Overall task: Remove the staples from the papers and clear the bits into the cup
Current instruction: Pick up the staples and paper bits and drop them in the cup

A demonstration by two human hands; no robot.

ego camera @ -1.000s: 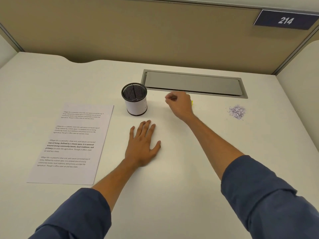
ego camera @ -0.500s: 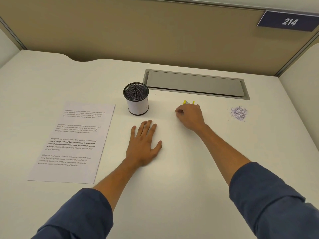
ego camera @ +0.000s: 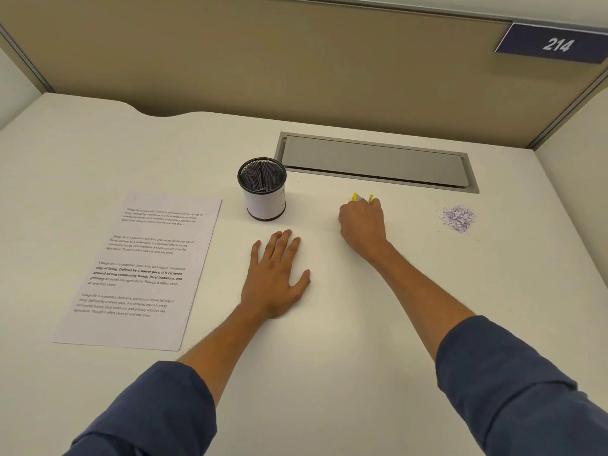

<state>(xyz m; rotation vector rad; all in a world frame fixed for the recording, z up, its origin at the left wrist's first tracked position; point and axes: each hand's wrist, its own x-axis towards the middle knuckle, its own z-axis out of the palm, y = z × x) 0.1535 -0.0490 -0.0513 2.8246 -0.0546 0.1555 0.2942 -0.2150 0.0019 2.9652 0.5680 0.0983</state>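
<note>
1. Papers (ego camera: pixel 141 271) lie flat toward the bench's left edge, beside the flat, released left hand (ego camera: pixel 274 278).
2. Right hand (ego camera: pixel 362 223), mid-bench, curls over a yellow remover (ego camera: pixel 362 197); whether it grasps, I cannot tell.
3. Cup (ego camera: pixel 263 189) stands beyond; bits (ego camera: pixel 457 218) lie near the right edge.
4. Judged step: fetching the tool; next, bring it to the papers.

Black wire-mesh cup (ego camera: pixel 262 179); matt white paper (ego camera: pixel 141 268); smooth matt desk (ego camera: pixel 329 373).

1 mesh cup (ego camera: pixel 262 188), 1 printed paper sheet (ego camera: pixel 141 271), 1 yellow staple remover (ego camera: pixel 361 197), 1 pile of paper bits (ego camera: pixel 458 218), 2 hands.
</note>
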